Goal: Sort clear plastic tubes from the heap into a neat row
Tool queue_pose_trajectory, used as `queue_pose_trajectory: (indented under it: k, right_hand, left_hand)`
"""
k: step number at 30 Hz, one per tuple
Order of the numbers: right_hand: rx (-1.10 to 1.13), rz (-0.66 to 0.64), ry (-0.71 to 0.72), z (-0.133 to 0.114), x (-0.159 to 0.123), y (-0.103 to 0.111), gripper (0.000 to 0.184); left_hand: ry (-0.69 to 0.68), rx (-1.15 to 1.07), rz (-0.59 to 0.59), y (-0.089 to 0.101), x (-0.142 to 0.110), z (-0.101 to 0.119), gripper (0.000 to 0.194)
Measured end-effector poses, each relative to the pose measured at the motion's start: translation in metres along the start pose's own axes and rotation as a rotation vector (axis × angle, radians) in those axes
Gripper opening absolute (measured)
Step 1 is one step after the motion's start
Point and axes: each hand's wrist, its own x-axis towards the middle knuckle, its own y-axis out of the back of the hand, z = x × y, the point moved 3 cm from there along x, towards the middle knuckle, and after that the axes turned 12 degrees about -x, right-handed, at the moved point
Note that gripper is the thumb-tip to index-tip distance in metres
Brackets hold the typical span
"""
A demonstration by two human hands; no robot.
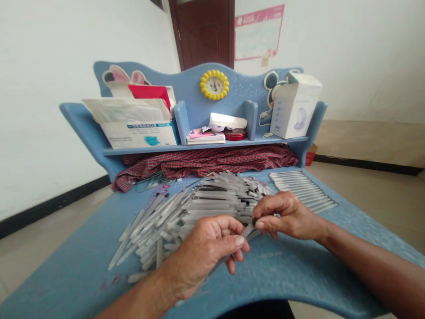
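Note:
A translucent whitish pen barrel point(248, 230) lies between the thumb and fingers of my left hand point(212, 241), its upper end pointing toward my right hand. My right hand point(287, 217) pinches a small black piece point(254, 221) at that end; I cannot tell whether it is a cap or a plug, or how far it is seated. Behind and to the left of both hands spreads a heap of similar pale barrels point(212, 204), some with black ends. Beyond my right hand, several slim pens point(302, 190) lie side by side in a neat row.
The blue table point(83, 261) has a raised back shelf point(212, 145). On it stand a mask box point(142, 133), small papers point(206, 138), a red round tin point(235, 134) and a white box point(295, 106). A red checked cloth point(206, 161) lies bunched beneath the shelf.

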Motion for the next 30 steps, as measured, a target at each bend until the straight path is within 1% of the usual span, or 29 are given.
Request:
queue_pose_trajectory:
  k: [3, 6, 9, 13, 18, 21, 24, 27, 30]
  right_hand:
    - [-0.113, -0.041, 0.069, -0.006, 0.0, 0.001, 0.02]
    - [-0.178, -0.096, 0.118, -0.01, 0.001, 0.001, 0.023]
    - [-0.203, -0.125, 0.105, -0.01, 0.001, 0.001, 0.027]
    - [-0.194, -0.145, 0.053, -0.005, 0.0, -0.001, 0.03]
    - [-0.174, -0.136, 0.013, -0.001, 0.0, -0.002, 0.028]
    - [-0.166, -0.143, -0.007, 0.0, 0.0, -0.002, 0.03]
    - [-0.175, -0.173, -0.02, 0.002, -0.001, -0.005, 0.034]
    - [-0.187, -0.203, -0.051, 0.004, -0.002, -0.007, 0.039]
    - [-0.176, -0.216, -0.069, 0.006, -0.001, -0.006, 0.045]
  left_hand:
    - [-0.029, 0.139, 0.044, 0.002, 0.0, -0.001, 0.013]
    - [-0.05, 0.264, 0.041, 0.001, 0.0, -0.003, 0.011]
    - [-0.07, 0.342, 0.038, 0.001, -0.001, -0.003, 0.01]
    - [-0.052, 0.346, 0.039, 0.001, 0.0, -0.001, 0.01]
    - [-0.024, 0.272, 0.017, 0.003, 0.002, -0.002, 0.014]
    - [-0.033, 0.335, 0.024, 0.003, 0.0, -0.001, 0.013]
    - [-0.119, 0.519, 0.052, 0.001, -0.003, 0.003, 0.009]
    - [-0.269, 0.726, 0.076, -0.001, -0.006, 0.009, 0.01]
    - [-0.353, 0.815, 0.097, -0.002, -0.007, 0.012, 0.01]
